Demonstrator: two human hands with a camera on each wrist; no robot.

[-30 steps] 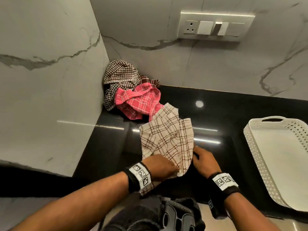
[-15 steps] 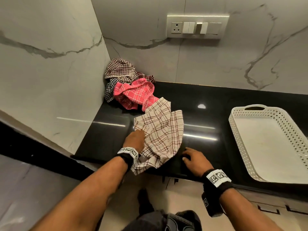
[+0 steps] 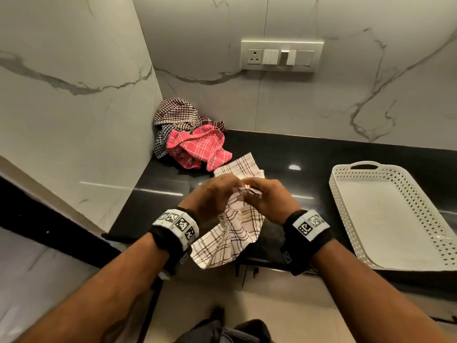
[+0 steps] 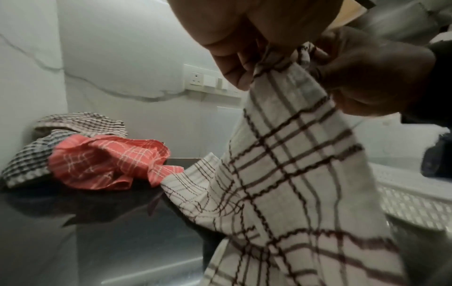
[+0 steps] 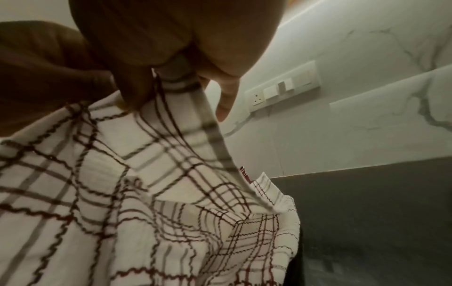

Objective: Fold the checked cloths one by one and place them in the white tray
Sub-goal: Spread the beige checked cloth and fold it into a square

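I am seeing both hands meeting above the front part of the black tabletop (image 3: 284, 154). The left hand (image 3: 210, 196) and the right hand (image 3: 269, 199) are each pinching the gathered top edge of the white checked cloth (image 3: 230, 233) with curled fingers (image 4: 234, 63); the wrist views are showing thumbs and fingers closing on the fabric, though blur is hiding the exact fingertip contact. The cloth is hanging down from the hands, its lower part draping past the tabletop's front edge and its far end lying on the surface just beside the pink checked cloth (image 3: 195, 149). Behind that, in the back left corner, a brown checked cloth (image 3: 175, 112) is sitting bunched, partly covering other cloths I cannot separate. The white tray (image 3: 346, 201) is lying at the right side, its right edge cut off.
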